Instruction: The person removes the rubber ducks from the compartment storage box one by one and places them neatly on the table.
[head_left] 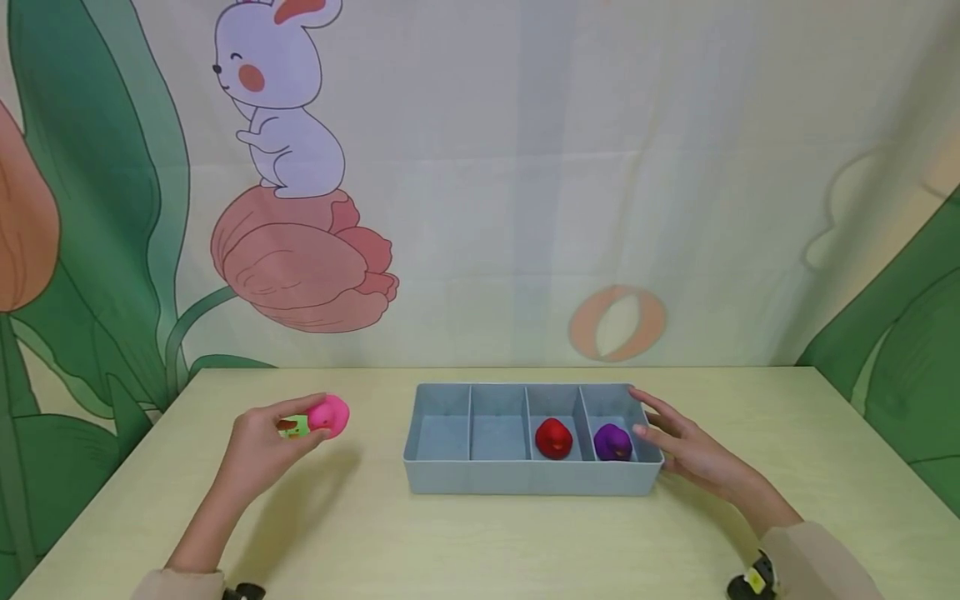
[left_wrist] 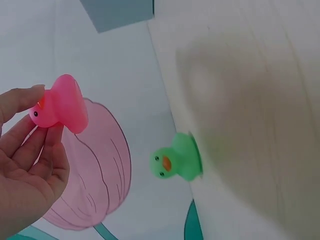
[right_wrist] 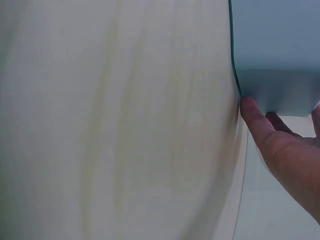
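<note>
On the pale wooden table (head_left: 525,550) in front of you sits a grey tray (head_left: 525,479) with four compartments in a row. Counting from your left, the first two look empty, the third holds a red duck (head_left: 553,437), and the fourth holds a purple duck (head_left: 612,442).

Your left hand (head_left: 258,450) is raised above the table, well left of the tray, pinching a pink duck (head_left: 328,416) between thumb and fingertips. A green duck (left_wrist: 176,160) stands on the table just beyond that hand, mostly hidden from the head view.

Your right hand (head_left: 693,454) rests with fingers straight and relaxed against the tray's right end wall, touching it, not gripping.

To do this well, keep the right hand steadying the tray so it does not slide. Carry the pink duck across above the tray's near wall, centre it over one of the two free compartments, lower it, then release.
</note>
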